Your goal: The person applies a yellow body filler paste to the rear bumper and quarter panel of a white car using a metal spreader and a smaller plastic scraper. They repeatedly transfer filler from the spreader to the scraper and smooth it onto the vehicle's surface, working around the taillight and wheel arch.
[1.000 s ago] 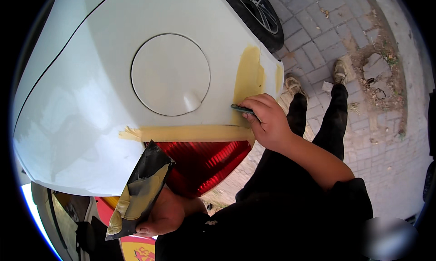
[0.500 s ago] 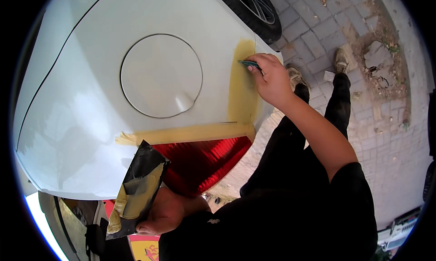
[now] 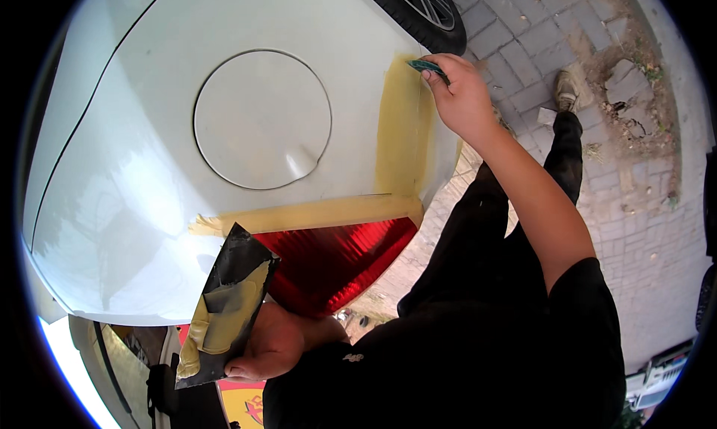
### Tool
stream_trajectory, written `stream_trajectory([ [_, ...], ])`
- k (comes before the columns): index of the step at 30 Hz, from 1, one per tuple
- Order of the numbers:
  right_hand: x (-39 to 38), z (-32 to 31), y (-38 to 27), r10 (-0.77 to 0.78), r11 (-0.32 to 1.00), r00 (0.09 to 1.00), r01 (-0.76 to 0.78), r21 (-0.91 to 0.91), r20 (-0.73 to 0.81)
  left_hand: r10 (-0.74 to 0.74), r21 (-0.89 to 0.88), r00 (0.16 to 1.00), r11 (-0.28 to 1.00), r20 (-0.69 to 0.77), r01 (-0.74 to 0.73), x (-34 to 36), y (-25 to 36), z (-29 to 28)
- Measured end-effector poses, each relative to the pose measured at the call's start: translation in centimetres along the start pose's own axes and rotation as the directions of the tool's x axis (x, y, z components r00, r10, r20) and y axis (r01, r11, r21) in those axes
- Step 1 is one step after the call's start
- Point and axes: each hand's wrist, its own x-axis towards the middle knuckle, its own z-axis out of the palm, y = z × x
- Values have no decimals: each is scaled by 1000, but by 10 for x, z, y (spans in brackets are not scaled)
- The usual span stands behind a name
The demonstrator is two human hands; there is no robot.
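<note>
My right hand (image 3: 461, 93) pinches a small dark green spreader (image 3: 427, 67) at the top of a yellow filler patch (image 3: 399, 130) on a white car's rear panel (image 3: 164, 70). The patch looks smooth and runs down toward the red tail light (image 3: 336, 261). Low on the left, my left hand (image 3: 272, 347) grips a black mixing board (image 3: 231, 261), held tilted, with a lump of yellow filler (image 3: 231, 313) spread across it. The board's upper edge overlaps the end of the tail light.
Yellowish masking tape (image 3: 299, 214) lines the tail light's upper edge. A round fuel flap (image 3: 261, 119) sits in the panel, and a wheel (image 3: 422, 11) shows at the top. Paving bricks (image 3: 523, 63) and broken stone (image 3: 627, 82) lie to the right.
My right hand has moved up and slightly right with the spreader, to the top of the filler patch. My left hand and the board have hardly moved.
</note>
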Motion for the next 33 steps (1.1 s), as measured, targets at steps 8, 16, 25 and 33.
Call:
stream_trajectory([
  [8, -92, 0, -60, 65, 987, 988, -84, 138, 140, 40, 26, 999, 999, 29, -41, 0, 0, -5],
  [16, -29, -7, -9, -13, 998, 1000, 14, -53, 12, -23, -43, 997, 999, 70, 26, 1, 1, 2],
  [25, -74, -2, -36, 7, 1000, 993, -10, 20, 119, -27, -5, 998, 1000, 56, 27, -2, -3, -8],
  [33, -1, -15, -13, -20, 998, 1000, 19, -62, -15, -3, 101, 1000, 995, -31, 6, 0, -3, -9],
])
